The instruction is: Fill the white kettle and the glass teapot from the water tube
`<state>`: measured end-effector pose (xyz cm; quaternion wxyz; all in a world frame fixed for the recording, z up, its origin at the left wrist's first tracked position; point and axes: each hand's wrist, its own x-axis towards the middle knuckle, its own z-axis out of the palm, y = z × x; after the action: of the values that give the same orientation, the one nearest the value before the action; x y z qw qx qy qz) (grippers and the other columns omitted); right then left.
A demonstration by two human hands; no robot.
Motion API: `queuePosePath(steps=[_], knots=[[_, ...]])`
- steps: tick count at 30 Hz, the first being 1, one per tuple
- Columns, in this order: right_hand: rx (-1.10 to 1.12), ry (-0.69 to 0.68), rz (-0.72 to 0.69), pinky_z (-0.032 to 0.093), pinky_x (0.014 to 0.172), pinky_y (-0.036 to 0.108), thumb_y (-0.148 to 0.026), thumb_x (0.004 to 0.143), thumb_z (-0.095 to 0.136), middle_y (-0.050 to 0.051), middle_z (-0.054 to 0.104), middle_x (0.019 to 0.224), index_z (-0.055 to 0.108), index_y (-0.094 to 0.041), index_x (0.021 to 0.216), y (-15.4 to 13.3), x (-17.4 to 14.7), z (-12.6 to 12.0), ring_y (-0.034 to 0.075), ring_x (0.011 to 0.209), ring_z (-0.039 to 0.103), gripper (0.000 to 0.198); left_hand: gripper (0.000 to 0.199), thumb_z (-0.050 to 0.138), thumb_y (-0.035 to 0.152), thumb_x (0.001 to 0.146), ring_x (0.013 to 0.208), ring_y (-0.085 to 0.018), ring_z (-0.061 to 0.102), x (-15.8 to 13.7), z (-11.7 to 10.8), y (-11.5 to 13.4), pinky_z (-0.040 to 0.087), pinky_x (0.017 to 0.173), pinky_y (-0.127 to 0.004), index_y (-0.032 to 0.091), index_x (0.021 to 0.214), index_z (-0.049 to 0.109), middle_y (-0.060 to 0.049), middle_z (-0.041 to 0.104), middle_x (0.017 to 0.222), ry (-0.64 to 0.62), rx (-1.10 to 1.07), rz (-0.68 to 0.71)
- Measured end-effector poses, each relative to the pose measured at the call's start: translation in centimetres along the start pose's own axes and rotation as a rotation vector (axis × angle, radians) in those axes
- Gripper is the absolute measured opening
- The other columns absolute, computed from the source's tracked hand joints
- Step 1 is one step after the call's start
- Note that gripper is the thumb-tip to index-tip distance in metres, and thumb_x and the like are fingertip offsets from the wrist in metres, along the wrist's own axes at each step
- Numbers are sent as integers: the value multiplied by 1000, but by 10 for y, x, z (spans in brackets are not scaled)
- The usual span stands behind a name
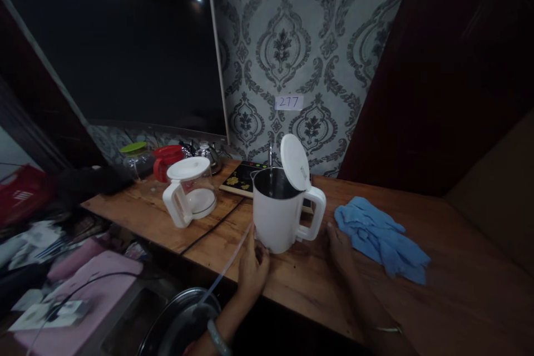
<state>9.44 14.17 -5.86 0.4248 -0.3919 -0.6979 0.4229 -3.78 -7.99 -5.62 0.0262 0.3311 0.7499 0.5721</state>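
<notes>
A white electric kettle (276, 219) stands upright on the wooden table, its lid (294, 162) tilted up and its handle to the right. A thin metal spout (270, 154) rises behind it, and what looks like a stream of water falls into its dark inside. My left hand (253, 270) is at the kettle's lower left side, fingers curled against it. Just left of this hand, a clear tube (227, 267) runs down into a metal pot (169, 311) below the table edge. Right of the kettle, my right hand (340, 247) lies loosely open beside a crumpled blue cloth (381, 236).
A glass jug (202, 181) with white lid and handle stands left on the table (417, 311). Behind it are a red-lidded jug (167, 156), a green-lidded jar (136, 158) and a glass teapot (208, 156). A black flower-patterned panel (237, 179) lies behind the kettle. A black cord (212, 228) crosses the table.
</notes>
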Motion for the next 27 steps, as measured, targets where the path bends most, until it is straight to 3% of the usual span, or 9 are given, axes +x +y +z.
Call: queuePosePath(steps=[12,27], knots=[[3,-9,46,30,52,32,-93,69,36,-3,39,53,35,-28,54,-11,-2,-2,17,56,37,67,77,48,36,88,78,-20,65,-1,0,1,53,78,-35,6,156,28,-4,67,85,-20,-6,-31],[-22,-17,14,30,53,33,-98,68,31,-2,38,53,38,-28,53,-20,-4,-5,17,56,36,72,75,50,34,88,76,-20,64,-1,0,2,53,75,-35,8,155,31,-4,66,83,6,-5,-11]])
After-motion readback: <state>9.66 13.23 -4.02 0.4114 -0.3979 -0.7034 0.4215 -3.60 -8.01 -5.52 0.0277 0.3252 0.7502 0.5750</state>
